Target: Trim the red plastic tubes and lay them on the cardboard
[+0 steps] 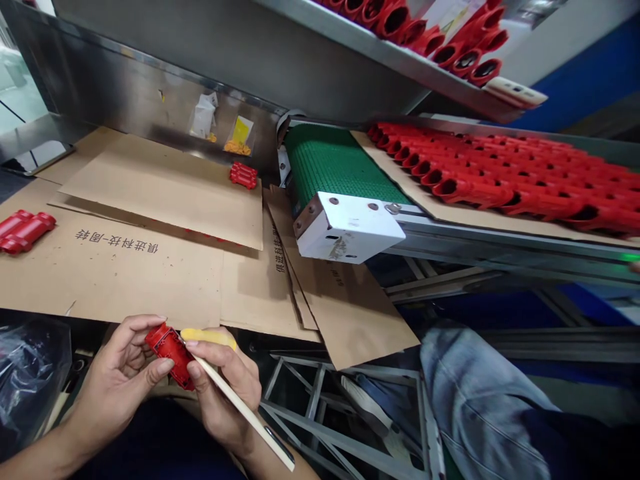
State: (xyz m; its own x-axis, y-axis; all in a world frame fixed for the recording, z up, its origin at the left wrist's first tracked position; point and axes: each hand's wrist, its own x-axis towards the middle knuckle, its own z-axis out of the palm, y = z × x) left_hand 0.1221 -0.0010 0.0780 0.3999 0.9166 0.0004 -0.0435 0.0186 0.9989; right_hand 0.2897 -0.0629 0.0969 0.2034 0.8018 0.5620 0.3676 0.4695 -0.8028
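Two closed grips off the near edge of the tabletop (115, 287): left fingers (156, 372) clasp the red plastic housing (173, 350), right fingers (217, 355) the cream-handled tool (240, 403); I should brace firmly.

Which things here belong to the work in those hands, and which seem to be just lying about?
Belong, it seems:
red part, in the left hand
pale tool, in the right hand
rows of red parts

Probably just lying about:
clear plastic bag
small white packet

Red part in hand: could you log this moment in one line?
left hand: holds red part | right hand: holds pale-handled tool | conveyor: red pieces on cardboard
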